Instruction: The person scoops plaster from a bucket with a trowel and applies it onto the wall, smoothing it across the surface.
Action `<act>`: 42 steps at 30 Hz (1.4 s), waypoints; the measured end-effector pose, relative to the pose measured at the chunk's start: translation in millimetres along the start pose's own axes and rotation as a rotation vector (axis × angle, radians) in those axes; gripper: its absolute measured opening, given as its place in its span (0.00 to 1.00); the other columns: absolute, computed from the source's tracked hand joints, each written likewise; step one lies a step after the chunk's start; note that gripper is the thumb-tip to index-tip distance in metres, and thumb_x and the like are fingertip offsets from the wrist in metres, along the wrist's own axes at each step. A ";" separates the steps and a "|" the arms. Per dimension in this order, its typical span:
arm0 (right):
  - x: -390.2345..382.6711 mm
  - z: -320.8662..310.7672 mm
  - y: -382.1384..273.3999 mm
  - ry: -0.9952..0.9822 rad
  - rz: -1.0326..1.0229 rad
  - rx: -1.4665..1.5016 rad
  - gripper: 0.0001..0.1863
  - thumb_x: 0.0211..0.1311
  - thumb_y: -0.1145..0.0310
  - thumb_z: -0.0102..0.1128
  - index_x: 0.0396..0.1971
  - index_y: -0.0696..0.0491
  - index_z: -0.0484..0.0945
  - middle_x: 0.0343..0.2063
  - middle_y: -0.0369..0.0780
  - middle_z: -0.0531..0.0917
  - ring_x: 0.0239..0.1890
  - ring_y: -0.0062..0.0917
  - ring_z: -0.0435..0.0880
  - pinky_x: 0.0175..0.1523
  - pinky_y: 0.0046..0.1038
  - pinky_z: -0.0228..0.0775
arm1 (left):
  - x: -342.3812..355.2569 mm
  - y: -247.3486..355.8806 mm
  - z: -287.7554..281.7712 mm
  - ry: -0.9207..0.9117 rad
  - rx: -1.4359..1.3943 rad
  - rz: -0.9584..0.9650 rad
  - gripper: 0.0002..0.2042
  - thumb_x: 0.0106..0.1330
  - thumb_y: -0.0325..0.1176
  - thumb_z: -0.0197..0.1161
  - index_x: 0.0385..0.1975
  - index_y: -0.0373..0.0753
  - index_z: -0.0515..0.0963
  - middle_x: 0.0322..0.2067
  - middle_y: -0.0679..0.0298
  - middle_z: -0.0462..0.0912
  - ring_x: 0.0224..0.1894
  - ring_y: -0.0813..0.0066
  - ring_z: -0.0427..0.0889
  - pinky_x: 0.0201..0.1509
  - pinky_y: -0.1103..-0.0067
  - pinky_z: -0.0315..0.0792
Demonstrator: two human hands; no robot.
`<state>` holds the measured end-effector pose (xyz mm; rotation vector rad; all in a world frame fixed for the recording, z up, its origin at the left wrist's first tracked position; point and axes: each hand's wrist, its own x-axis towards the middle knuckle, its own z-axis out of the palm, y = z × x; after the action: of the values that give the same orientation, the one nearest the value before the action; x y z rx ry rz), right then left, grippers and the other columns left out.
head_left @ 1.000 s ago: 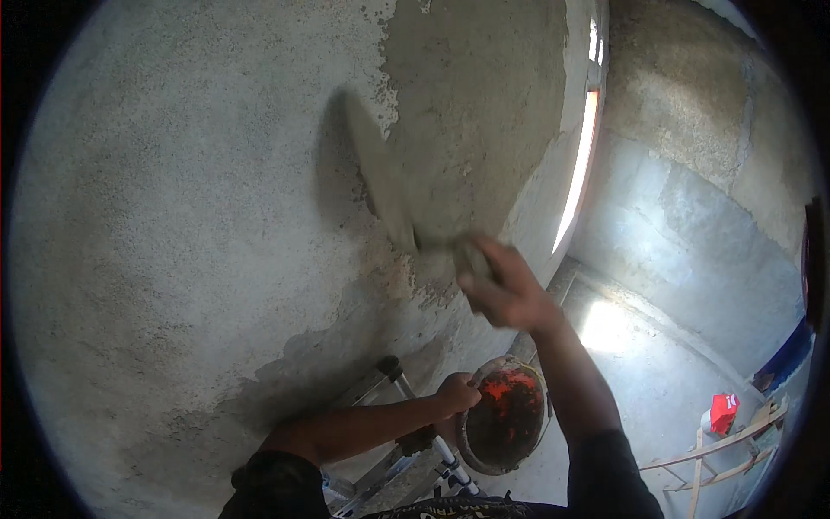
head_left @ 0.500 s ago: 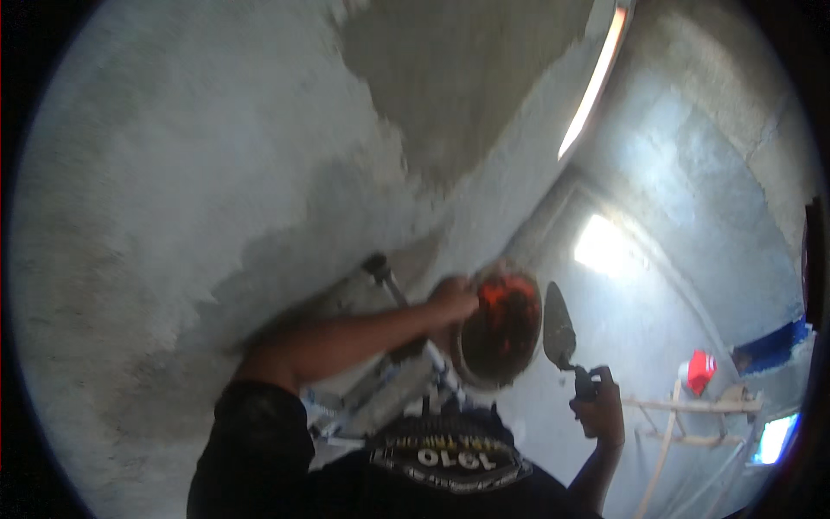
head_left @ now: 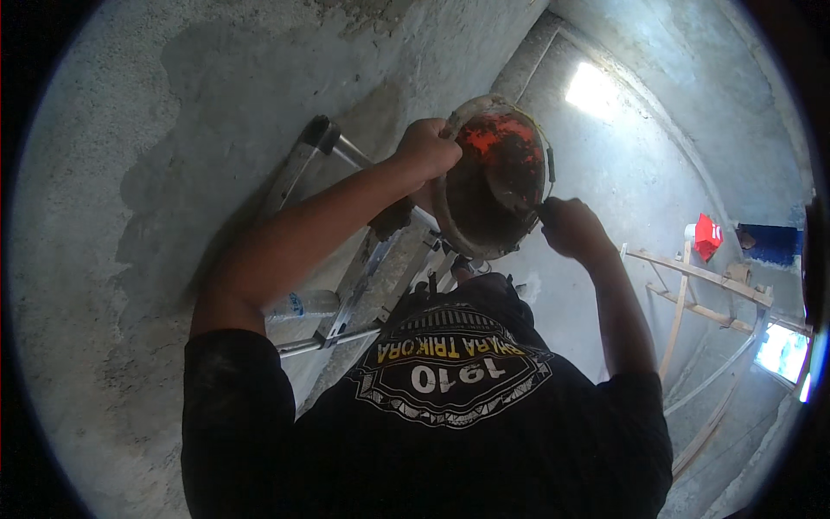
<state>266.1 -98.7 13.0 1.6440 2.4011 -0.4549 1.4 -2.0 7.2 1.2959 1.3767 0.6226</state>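
At bucket rim [head_left: 440,208] — L hand [head_left: 430,151] clenched on it; R hand [head_left: 572,231] fisted round trowel [head_left: 512,194] — prob. inside, murky.

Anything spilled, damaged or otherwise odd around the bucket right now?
No spill or break stands out. The bucket, gripped at its rim by the left hand, looks messy: grey crust coats the rim, and red shows only in patches inside. The right hand is at its opposite side.

Trowel [head_left: 510,192] now inside bucket [head_left: 442,208]
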 end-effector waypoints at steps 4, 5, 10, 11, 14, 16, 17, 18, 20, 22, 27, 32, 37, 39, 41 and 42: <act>33.5 -6.7 -7.8 -0.088 0.043 0.233 0.11 0.51 0.68 0.53 0.33 0.55 0.79 0.25 0.51 0.81 0.31 0.46 0.81 0.40 0.42 0.73 | -2.6 -5.2 -2.6 0.020 -0.031 0.022 0.12 0.44 0.23 0.57 0.31 0.33 0.77 0.23 0.66 0.77 0.24 0.79 0.73 0.30 0.79 0.69; 37.5 -9.7 -10.1 -0.166 0.040 0.302 0.11 0.51 0.68 0.53 0.33 0.56 0.79 0.24 0.52 0.80 0.30 0.46 0.81 0.39 0.41 0.74 | -1.5 -7.7 -3.3 0.021 -0.031 0.020 0.12 0.44 0.23 0.57 0.31 0.33 0.77 0.23 0.66 0.77 0.24 0.79 0.73 0.30 0.79 0.69; 44.2 -25.4 -22.9 -0.374 0.127 0.517 0.13 0.53 0.67 0.54 0.37 0.56 0.79 0.17 0.45 0.78 0.18 0.33 0.79 0.21 0.34 0.69 | 3.1 -9.5 -4.3 0.060 0.020 0.038 0.10 0.44 0.22 0.57 0.29 0.33 0.77 0.22 0.67 0.77 0.24 0.79 0.73 0.30 0.79 0.69; 43.4 -37.3 -28.6 -0.488 0.227 0.630 0.14 0.53 0.67 0.55 0.38 0.57 0.78 0.14 0.42 0.77 0.15 0.28 0.77 0.15 0.30 0.65 | 4.1 -9.6 -4.8 0.064 0.019 0.036 0.10 0.44 0.22 0.57 0.29 0.33 0.77 0.22 0.67 0.77 0.24 0.79 0.73 0.30 0.79 0.69; 41.3 -32.0 -21.5 -0.574 0.228 0.765 0.14 0.55 0.68 0.56 0.38 0.60 0.77 0.14 0.39 0.75 0.13 0.23 0.74 0.10 0.26 0.59 | 6.7 -10.1 -4.3 0.064 0.025 0.025 0.09 0.44 0.22 0.56 0.28 0.33 0.77 0.22 0.67 0.77 0.23 0.79 0.73 0.29 0.79 0.69; 37.3 -30.1 -12.8 -0.613 0.218 0.891 0.13 0.55 0.68 0.56 0.38 0.61 0.77 0.15 0.40 0.76 0.13 0.23 0.74 0.11 0.25 0.60 | 5.6 -9.3 -2.8 0.033 0.024 0.028 0.09 0.45 0.22 0.56 0.27 0.34 0.77 0.21 0.67 0.76 0.23 0.80 0.72 0.28 0.78 0.68; 34.3 -28.3 -7.5 -0.651 0.210 1.019 0.13 0.56 0.69 0.56 0.38 0.61 0.77 0.17 0.41 0.77 0.13 0.23 0.75 0.11 0.24 0.61 | 4.4 -8.3 -2.4 0.034 0.024 0.031 0.09 0.45 0.22 0.56 0.27 0.34 0.77 0.21 0.67 0.76 0.23 0.80 0.72 0.28 0.78 0.68; 29.9 -22.0 -2.4 -0.649 0.209 1.019 0.13 0.56 0.69 0.56 0.38 0.61 0.77 0.17 0.41 0.77 0.13 0.23 0.75 0.11 0.24 0.61 | 2.2 -8.0 -1.6 0.022 0.022 0.020 0.08 0.45 0.21 0.56 0.27 0.34 0.76 0.21 0.67 0.76 0.22 0.80 0.72 0.27 0.78 0.68; 18.1 -2.5 9.0 -0.654 0.243 1.520 0.15 0.58 0.68 0.55 0.42 0.61 0.75 0.23 0.42 0.79 0.15 0.22 0.75 0.14 0.22 0.63 | 0.2 -5.8 -0.5 0.009 0.019 0.015 0.08 0.45 0.21 0.55 0.26 0.34 0.76 0.20 0.68 0.75 0.22 0.80 0.72 0.26 0.78 0.67; 6.4 11.3 21.4 -0.702 0.248 1.671 0.18 0.58 0.66 0.54 0.45 0.61 0.73 0.26 0.42 0.79 0.16 0.22 0.76 0.15 0.21 0.64 | -1.5 -6.5 -0.8 0.013 0.008 0.006 0.07 0.45 0.22 0.56 0.25 0.34 0.76 0.19 0.68 0.75 0.21 0.80 0.71 0.25 0.78 0.67; -31.1 56.6 48.1 -0.661 0.182 2.205 0.29 0.58 0.60 0.53 0.55 0.61 0.64 0.32 0.49 0.78 0.13 0.21 0.74 0.13 0.19 0.64 | 1.1 -2.3 -0.5 0.062 -0.023 0.007 0.07 0.44 0.22 0.56 0.25 0.34 0.75 0.19 0.68 0.74 0.21 0.79 0.71 0.25 0.78 0.66; -47.3 71.1 51.1 -0.585 0.006 2.568 0.33 0.54 0.62 0.55 0.58 0.62 0.60 0.33 0.52 0.76 0.11 0.25 0.72 0.12 0.19 0.65 | 8.6 -3.2 -8.2 0.107 -0.016 -0.022 0.08 0.43 0.23 0.58 0.26 0.34 0.76 0.20 0.66 0.76 0.22 0.77 0.73 0.26 0.76 0.67; -42.9 57.9 46.4 -0.409 -0.081 2.618 0.35 0.51 0.60 0.57 0.57 0.63 0.60 0.31 0.52 0.75 0.10 0.28 0.71 0.11 0.22 0.65 | 1.1 -1.9 -9.3 0.038 -0.125 -0.047 0.11 0.44 0.26 0.59 0.30 0.35 0.78 0.22 0.64 0.79 0.26 0.73 0.77 0.30 0.73 0.72; -33.1 33.4 32.4 -0.444 -0.160 2.640 0.32 0.55 0.63 0.54 0.57 0.64 0.59 0.28 0.52 0.74 0.11 0.28 0.69 0.12 0.23 0.63 | -1.6 -0.8 -10.1 0.073 -0.012 -0.099 0.14 0.45 0.29 0.59 0.34 0.34 0.78 0.23 0.63 0.79 0.27 0.71 0.79 0.33 0.72 0.74; -21.9 0.9 10.6 -0.495 -0.299 2.608 0.33 0.54 0.62 0.54 0.58 0.62 0.59 0.28 0.52 0.73 0.09 0.27 0.66 0.10 0.23 0.59 | 16.2 -31.6 -2.5 0.104 0.076 -0.091 0.17 0.43 0.31 0.57 0.36 0.34 0.79 0.28 0.56 0.82 0.33 0.64 0.82 0.40 0.70 0.74; -15.8 -13.6 1.7 -0.556 -0.357 2.638 0.31 0.54 0.63 0.55 0.58 0.58 0.61 0.29 0.52 0.74 0.09 0.28 0.67 0.10 0.24 0.60 | 15.9 -39.3 -0.1 0.027 -0.089 -0.049 0.17 0.44 0.30 0.57 0.36 0.34 0.79 0.30 0.55 0.82 0.36 0.65 0.82 0.44 0.69 0.73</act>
<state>273.6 -107.1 30.7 0.3110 0.3165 -3.8612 -9.4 2.2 -33.5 1.1835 1.3826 0.6631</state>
